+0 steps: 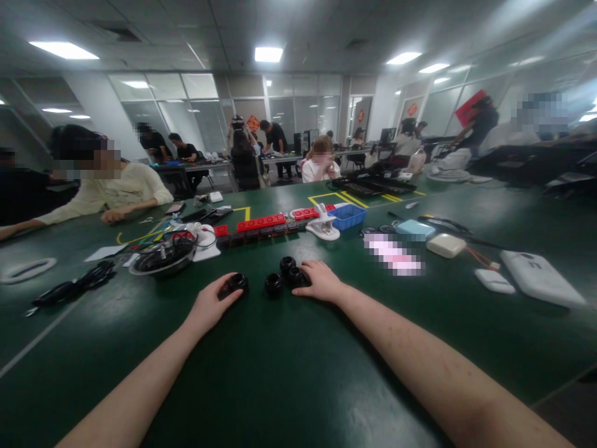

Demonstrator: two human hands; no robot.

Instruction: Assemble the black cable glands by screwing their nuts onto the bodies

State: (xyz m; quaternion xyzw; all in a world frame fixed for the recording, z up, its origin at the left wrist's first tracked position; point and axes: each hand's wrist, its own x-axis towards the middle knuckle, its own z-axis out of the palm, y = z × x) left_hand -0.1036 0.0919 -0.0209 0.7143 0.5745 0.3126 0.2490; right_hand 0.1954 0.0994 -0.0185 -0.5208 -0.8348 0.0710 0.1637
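Glossy black round pieces with a hollow in the top stand close together on the green table. My left hand [213,302] has its thumb and fingers wrapped round the leftmost black round piece [239,284]. To the right, my right hand [321,282] curls against another black piece [295,276], thumb in front and fingers behind it. Between the hands sits a loose black piece [273,284], apart from both. One more black piece [287,266] is just behind, close to the one at my right hand. Their exact kind is not clear.
Beyond are a red-and-black row of blocks [261,223], a white clamp [323,227] and a blue tray [349,216]. A metal bowl [163,264] with cables lies left. White and blue devices [446,245] lie right. A co-worker [135,183] sits at the far left.
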